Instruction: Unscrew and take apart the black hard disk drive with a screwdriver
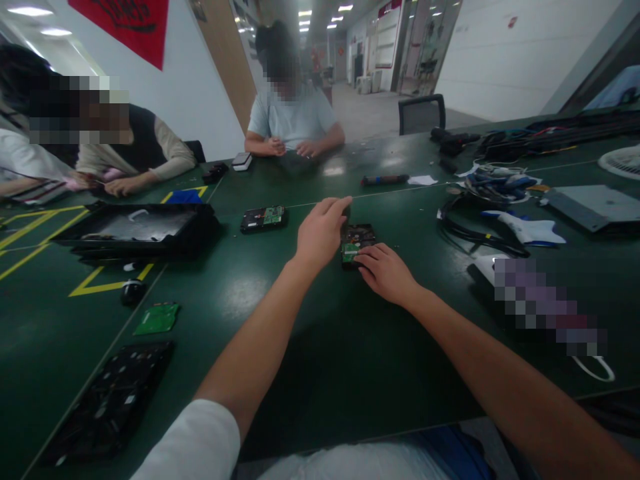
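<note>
A hard drive [361,233] with a green circuit board on its near end lies on the dark green table in front of me. My right hand [389,273] grips its near right edge, fingers resting on the board and thumb low at the side. Along the drive's left side is my left hand [323,233], its fingers stretched forward and nothing seen in them; whether it touches the drive is hidden. A second hard drive [263,218], circuit board up, lies farther left.
At left are a loose green circuit board [157,318], a large black drive-like part [110,400], a black mouse [133,291] and a black tray [135,227]. Cables [500,183], a screwdriver [385,180] and a metal box [593,205] lie right. Several people sit across the table.
</note>
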`<state>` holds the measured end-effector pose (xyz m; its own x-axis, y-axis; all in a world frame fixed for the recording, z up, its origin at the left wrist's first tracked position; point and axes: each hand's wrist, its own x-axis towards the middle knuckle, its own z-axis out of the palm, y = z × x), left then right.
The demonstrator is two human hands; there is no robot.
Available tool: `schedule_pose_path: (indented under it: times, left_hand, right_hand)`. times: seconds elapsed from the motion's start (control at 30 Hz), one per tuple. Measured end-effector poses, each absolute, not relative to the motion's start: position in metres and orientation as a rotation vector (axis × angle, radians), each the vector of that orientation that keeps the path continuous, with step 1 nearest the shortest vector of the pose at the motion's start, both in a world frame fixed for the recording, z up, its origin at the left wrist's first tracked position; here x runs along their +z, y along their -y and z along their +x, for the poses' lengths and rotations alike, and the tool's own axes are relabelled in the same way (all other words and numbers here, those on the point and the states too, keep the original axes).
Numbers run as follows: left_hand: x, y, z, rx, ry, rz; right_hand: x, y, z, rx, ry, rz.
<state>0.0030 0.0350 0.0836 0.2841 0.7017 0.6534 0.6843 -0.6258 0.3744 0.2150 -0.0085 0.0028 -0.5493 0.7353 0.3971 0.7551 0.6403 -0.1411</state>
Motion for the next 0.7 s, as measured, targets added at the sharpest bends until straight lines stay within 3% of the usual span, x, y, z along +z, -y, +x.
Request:
schedule_pose_path:
  times: [0.33,0.7]
  left_hand:
    - [0.0773,-0.0361,0.0072,1.366,-1.325,2.225]
    - [0.0789,-0.0361,0.0058,1.379,-1.339,2.374]
  right_hand:
    - [0.0044,0.0092,0.2148,-0.054,2.44,-1.176]
    - [0.0039,0.0094,0.2147,-0.063,2.44,-1.17]
